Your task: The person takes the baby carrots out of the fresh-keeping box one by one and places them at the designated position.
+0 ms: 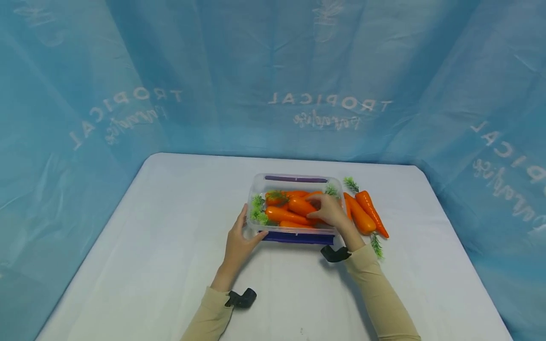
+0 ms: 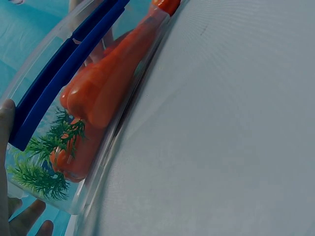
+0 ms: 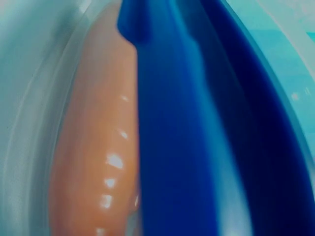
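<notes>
A clear plastic container [image 1: 294, 230] with blue latches holds several orange carrots [image 1: 286, 216] with green tops [image 1: 258, 210]. My left hand [image 1: 240, 244] holds its near left corner, thumb at the front rim and fingers along the left wall. In the left wrist view the thumb lies beside the blue latch [image 2: 64, 73]. Over the right part of the container, my right hand [image 1: 330, 210] reaches in and grips the end of a carrot [image 1: 300, 206] between thumb and fingers. The right wrist view shows a blue latch [image 3: 172, 137] and a carrot [image 3: 96, 147] close up, with that hand out of sight.
Just right of the container, more carrots [image 1: 372, 213] lie on the white table [image 1: 170, 246], with green tops [image 1: 351, 183] at their ends. A blue printed curtain [image 1: 273, 57] hangs behind the table and along both sides.
</notes>
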`<state>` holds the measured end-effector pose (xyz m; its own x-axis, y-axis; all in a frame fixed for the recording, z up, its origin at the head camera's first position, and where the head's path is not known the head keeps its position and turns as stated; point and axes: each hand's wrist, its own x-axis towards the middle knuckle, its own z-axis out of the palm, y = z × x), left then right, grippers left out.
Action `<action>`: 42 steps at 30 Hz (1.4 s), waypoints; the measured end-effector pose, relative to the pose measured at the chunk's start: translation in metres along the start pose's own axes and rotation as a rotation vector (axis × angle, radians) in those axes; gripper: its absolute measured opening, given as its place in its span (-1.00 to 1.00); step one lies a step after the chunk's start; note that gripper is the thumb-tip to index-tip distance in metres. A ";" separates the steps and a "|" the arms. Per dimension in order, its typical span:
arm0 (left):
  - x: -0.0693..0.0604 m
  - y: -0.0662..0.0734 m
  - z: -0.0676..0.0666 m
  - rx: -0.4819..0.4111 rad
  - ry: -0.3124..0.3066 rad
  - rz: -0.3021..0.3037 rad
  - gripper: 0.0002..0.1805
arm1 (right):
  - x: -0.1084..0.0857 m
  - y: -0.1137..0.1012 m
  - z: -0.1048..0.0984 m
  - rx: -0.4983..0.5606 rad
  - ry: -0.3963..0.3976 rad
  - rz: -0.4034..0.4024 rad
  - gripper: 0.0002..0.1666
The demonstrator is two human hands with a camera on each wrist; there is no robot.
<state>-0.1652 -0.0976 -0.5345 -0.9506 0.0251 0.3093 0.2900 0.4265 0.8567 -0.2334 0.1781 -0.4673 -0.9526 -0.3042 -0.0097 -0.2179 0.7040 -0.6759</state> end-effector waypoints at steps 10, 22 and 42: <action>0.000 -0.001 -0.001 -0.017 0.011 0.007 0.02 | 0.000 0.000 0.001 0.067 0.061 -0.011 -0.49; -0.001 -0.001 -0.001 -0.016 0.016 0.022 0.02 | -0.004 -0.004 0.001 0.156 0.188 -0.051 -0.50; 0.001 -0.001 0.000 -0.008 0.025 0.025 0.03 | -0.019 -0.015 -0.012 0.264 0.403 -0.048 -0.53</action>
<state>-0.1660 -0.0983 -0.5348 -0.9400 0.0131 0.3409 0.3147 0.4189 0.8518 -0.2140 0.1808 -0.4481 -0.9606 -0.0226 0.2769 -0.2517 0.4929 -0.8329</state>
